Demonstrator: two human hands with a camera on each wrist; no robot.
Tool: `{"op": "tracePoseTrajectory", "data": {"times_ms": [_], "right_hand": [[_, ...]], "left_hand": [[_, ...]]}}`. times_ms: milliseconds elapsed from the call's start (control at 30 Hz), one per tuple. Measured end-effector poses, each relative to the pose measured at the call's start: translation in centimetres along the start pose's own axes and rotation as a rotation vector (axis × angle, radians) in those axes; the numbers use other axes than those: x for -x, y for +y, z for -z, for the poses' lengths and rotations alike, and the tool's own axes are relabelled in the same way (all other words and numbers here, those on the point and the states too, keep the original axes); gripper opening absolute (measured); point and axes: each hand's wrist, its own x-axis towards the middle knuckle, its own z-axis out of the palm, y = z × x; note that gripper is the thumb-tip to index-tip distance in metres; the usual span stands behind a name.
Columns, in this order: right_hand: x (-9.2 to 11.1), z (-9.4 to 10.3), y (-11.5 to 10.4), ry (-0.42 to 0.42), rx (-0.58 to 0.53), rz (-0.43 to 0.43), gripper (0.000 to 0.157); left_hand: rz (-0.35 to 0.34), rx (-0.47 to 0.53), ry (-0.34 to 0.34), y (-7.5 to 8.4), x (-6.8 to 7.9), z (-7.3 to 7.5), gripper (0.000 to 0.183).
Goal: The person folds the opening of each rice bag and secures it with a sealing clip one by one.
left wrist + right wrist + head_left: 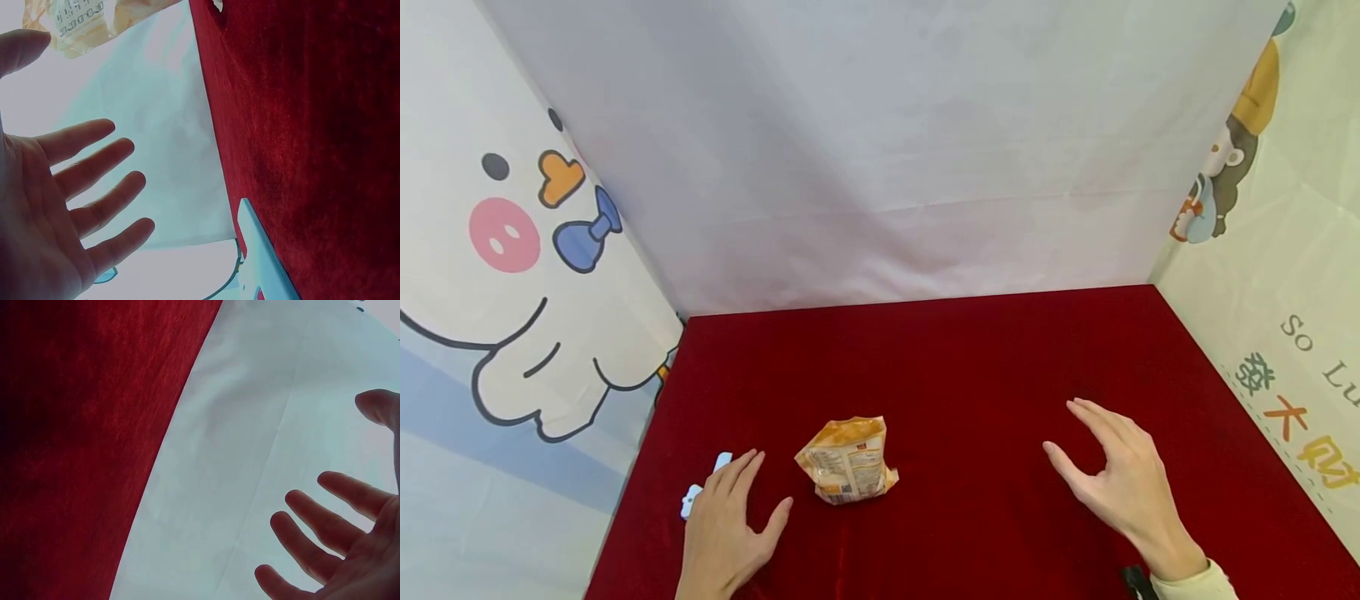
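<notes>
A crumpled food packet, yellowish with printed text, sits on the dark red cloth left of centre. Just left of it, my left hand is held with its fingers spread and nothing in its grasp. Partly hidden behind that hand is a light blue object with a flat end and a scalloped end; its pale edge shows low in the left wrist view. The packet's corner shows near the thumb there. Over on the right, my right hand holds nothing, thumb apart from the extended fingers.
Red cloth covers the table. A white sheet hangs behind it. Printed cartoon panels stand at both sides, a white figure on the left and a child with lettering on the right. A dark strap lies by the right sleeve.
</notes>
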Motion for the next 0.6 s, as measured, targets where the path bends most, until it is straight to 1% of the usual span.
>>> {"op": "tracePoseTrajectory", "data": {"times_ms": [133, 233, 467, 600], "right_hand": [[-0.03, -0.09, -0.26, -0.002, -0.006, 0.004, 0.061], [-0.12, -0.13, -0.49, -0.002, -0.011, 0.009, 0.061], [-0.29, -0.21, -0.77, -0.005, -0.016, 0.016, 0.061], [-0.34, -0.38, -0.86, -0.007, -0.022, 0.017, 0.061]], "left_hand": [[-0.022, 0.004, 0.028, -0.15, 0.10, -0.12, 0.067], [-0.037, 0.004, 0.037, -0.29, 0.19, -0.22, 0.065], [-0.033, -0.015, 0.009, -0.51, 0.31, -0.22, 0.067], [-0.027, -0.009, 0.011, -0.47, 0.24, -0.21, 0.067]]}}
